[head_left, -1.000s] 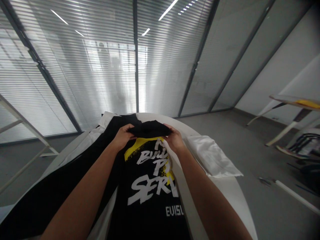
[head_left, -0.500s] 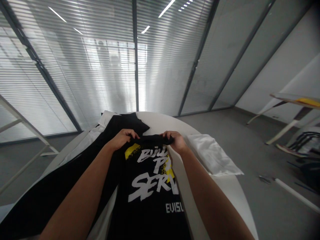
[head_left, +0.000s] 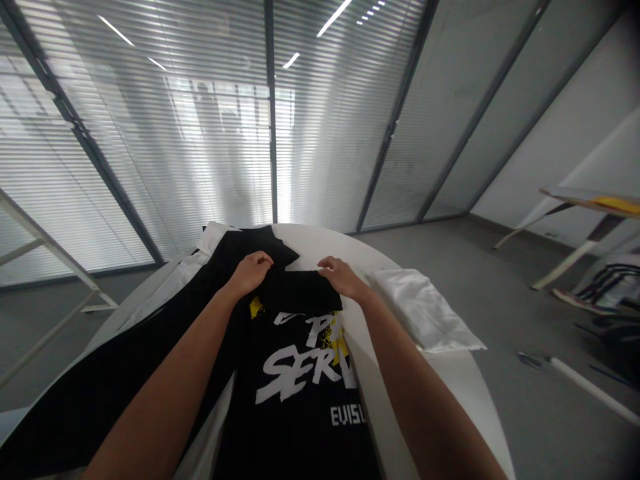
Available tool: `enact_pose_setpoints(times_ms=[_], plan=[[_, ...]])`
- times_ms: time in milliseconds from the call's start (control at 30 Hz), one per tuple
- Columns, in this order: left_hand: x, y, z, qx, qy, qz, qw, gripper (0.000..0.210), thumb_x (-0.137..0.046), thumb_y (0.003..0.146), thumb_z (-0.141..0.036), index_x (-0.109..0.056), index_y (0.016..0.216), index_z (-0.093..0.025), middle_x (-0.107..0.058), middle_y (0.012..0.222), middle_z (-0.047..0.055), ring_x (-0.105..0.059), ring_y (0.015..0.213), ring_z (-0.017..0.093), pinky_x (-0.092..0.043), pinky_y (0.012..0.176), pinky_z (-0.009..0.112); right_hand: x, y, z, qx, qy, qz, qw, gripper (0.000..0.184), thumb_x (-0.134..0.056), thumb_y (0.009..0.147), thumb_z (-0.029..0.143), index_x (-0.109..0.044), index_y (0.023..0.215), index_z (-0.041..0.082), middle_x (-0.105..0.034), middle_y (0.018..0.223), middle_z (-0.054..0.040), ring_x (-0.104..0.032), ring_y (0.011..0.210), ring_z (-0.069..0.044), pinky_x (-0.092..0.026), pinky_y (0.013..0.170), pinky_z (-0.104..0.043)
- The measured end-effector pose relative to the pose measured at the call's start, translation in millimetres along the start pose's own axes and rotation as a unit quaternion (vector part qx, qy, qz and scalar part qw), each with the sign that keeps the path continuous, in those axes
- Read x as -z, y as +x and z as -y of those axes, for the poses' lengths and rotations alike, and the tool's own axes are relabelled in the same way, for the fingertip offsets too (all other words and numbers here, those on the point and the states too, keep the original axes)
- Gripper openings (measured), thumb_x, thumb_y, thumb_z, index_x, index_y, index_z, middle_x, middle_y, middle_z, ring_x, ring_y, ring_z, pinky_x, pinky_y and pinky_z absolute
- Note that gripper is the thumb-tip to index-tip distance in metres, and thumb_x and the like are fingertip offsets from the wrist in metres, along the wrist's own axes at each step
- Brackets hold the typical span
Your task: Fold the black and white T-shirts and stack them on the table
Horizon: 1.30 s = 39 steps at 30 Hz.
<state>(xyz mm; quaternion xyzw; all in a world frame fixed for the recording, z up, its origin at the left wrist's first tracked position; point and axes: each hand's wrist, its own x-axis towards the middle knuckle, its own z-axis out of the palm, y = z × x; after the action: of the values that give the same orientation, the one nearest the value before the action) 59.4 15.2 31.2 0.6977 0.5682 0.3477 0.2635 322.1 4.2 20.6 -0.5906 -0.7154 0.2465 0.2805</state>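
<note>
1. Black printed shirt (head_left: 295, 433), nearer the viewer than both sets of fingers: lower end cut off by the frame; upper lettering hidden beneath the folded flap (head_left: 303, 292).
2. Left hand (head_left: 253, 275): fingers loosely curled; against black fabric, whether they grip or touch cannot be told.
3. Right hand (head_left: 346, 277): fingers slightly parted at the flap's far right corner, contact unclear.
4. White cloth (head_left: 427, 312): right of the right fingers, on the counter (head_left: 335, 241).

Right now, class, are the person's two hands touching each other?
Apart. The head view shows the white tabletop and the black garment's folded end between the left hand and right hand.
</note>
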Motion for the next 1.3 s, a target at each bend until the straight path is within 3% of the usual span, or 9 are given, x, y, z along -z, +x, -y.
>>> enact_pose_setpoints(times_ms=[100,200,333,433,633,833,1000,1167,1300], plan=[[-12.8,-6.9,-8.5,-0.038,0.138,-0.039,0.989,0.028,-0.047,0.083,-0.027,-0.066,0.102,-0.018,-0.065,0.096,0.01,-0.059,0.095,0.025,-0.042,0.087,0.038,-23.0,-6.4,5.5,-0.014,-0.129,0.007,0.992,0.051,-0.042,0.092,0.046,-0.046,0.14,0.029,-0.044,0.145,-0.0128,-0.031,0.137,-0.034,-0.026,0.106,-0.057],[-32.2,-20.9,-11.0,-0.058,0.213,-0.018,0.975,0.039,-0.043,0.089,-0.038,-0.061,0.118,-0.018,-0.06,0.115,0.017,-0.051,0.111,0.034,-0.036,0.094,0.05,-42.2,-13.9,4.2,-0.032,-0.178,0.053,0.982,0.06,-0.031,0.096,0.056,-0.027,0.151,0.032,-0.023,0.158,-0.0101,-0.016,0.145,-0.034,-0.015,0.111,-0.058],[-47.8,-33.0,0.1,-0.083,0.22,0.032,0.971,0.05,-0.044,0.09,-0.048,-0.057,0.128,-0.019,-0.053,0.131,0.021,-0.04,0.123,0.04,-0.023,0.102,0.058,-46.8,-17.9,-0.4,-0.06,-0.212,0.059,0.974,0.066,-0.023,0.096,0.062,-0.02,0.153,0.031,-0.018,0.16,-0.006,-0.01,0.146,-0.035,-0.002,0.112,-0.061],[-44.5,-30.4,9.2,-0.082,0.229,0.048,0.969,0.055,-0.043,0.09,-0.05,-0.053,0.134,-0.017,-0.05,0.134,0.021,-0.038,0.125,0.04,-0.022,0.102,0.057,-37.6,-17.0,-1.1,-0.081,-0.216,0.07,0.97,0.067,-0.029,0.094,0.064,-0.026,0.152,0.03,-0.022,0.159,-0.0069,-0.01,0.144,-0.04,0.002,0.108,-0.067],[-22.3,-13.0,15.9,-0.051,0.235,0.045,0.97,0.041,-0.052,0.085,-0.044,-0.066,0.115,-0.021,-0.057,0.119,0.016,-0.045,0.118,0.038,-0.032,0.098,0.054,-14.4,-8.9,-4.2,-0.063,-0.201,0.041,0.977,0.051,-0.053,0.087,0.052,-0.058,0.128,0.023,-0.052,0.135,-0.0183,-0.044,0.125,-0.039,-0.025,0.103,-0.062],[-8.3,-6.6,15.2,-0.08,0.117,0.057,0.988,0.024,-0.059,0.078,-0.032,-0.07,0.095,-0.019,-0.067,0.097,0.009,-0.058,0.1,0.028,-0.035,0.1,0.043,-6.4,3.8,-10.5,-0.055,-0.053,-0.006,0.997,0.028,-0.059,0.082,0.042,-0.071,0.087,0.017,-0.069,0.087,-0.0104,-0.062,0.088,-0.025,-0.044,0.081,-0.035],[4.1,-7.1,4.5,-0.062,-0.041,0.06,0.995,0.017,-0.071,0.066,-0.026,-0.07,0.083,-0.02,-0.069,0.088,0.006,-0.062,0.088,0.025,-0.046,0.085,0.036,2.4,0.9,-6.8,-0.139,0.142,0.011,0.98,0.02,-0.069,0.071,0.038,-0.066,0.07,0.018,-0.059,0.058,-0.0008,-0.054,0.059,-0.015,-0.04,0.055,-0.027],[15.5,-9.2,1.9,0.062,-0.138,0.104,0.983,0.039,-0.079,0.059,-0.031,-0.072,0.094,-0.016,-0.07,0.095,0.01,-0.06,0.066,0.019,-0.046,0.054,0.027,11.1,-6.6,3.7,-0.16,0.281,0.021,0.946,0.026,-0.074,0.065,0.04,-0.063,0.078,0.021,-0.059,0.07,0.0005,-0.05,0.066,-0.013,-0.042,0.055,-0.024],[17.4,-11.5,8.4,0.157,-0.194,0.126,0.96,0.036,-0.084,0.053,-0.034,-0.072,0.08,-0.014,-0.067,0.071,0.006,-0.055,0.057,0.015,-0.041,0.046,0.021,9.9,-8.6,7.7,-0.164,0.303,0.036,0.938,0.027,-0.072,0.069,0.044,-0.059,0.08,0.023,-0.052,0.066,0.003,-0.044,0.062,-0.011,-0.043,0.056,-0.025]])
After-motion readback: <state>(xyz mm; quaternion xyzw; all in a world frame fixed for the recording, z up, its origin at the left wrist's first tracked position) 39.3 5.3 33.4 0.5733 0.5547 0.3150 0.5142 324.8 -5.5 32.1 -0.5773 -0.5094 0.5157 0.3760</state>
